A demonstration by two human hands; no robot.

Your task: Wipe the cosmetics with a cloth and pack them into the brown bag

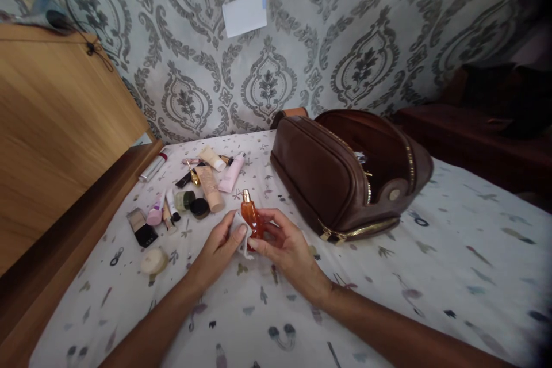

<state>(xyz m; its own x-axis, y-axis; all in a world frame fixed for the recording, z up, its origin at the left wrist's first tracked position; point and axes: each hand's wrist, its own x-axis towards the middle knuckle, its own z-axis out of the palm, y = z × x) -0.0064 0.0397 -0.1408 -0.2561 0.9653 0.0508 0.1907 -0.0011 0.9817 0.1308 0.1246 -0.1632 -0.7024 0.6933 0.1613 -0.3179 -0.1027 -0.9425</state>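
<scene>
An amber glass perfume bottle (250, 215) with a gold spray neck is held upright, slightly tilted, between my two hands. My right hand (288, 241) grips its right side, fingers behind and thumb in front. In my left hand (223, 247) a light grey cloth (240, 234) is pinched under the thumb and pressed against the bottle's left side. Beyond my hands lie several cosmetics, among them a peach tube (209, 188), a pink tube (233, 172) and a dark round jar (199, 208). The bottle's lower part is partly hidden by my fingers and the cloth.
A brown leather toiletry bag (319, 169) stands unzipped to the right of my hands. A cream round jar (154, 261) and a square bottle with a black cap (142, 227) lie at left. A wooden panel (64, 109) borders the patterned sheet (379, 305) there.
</scene>
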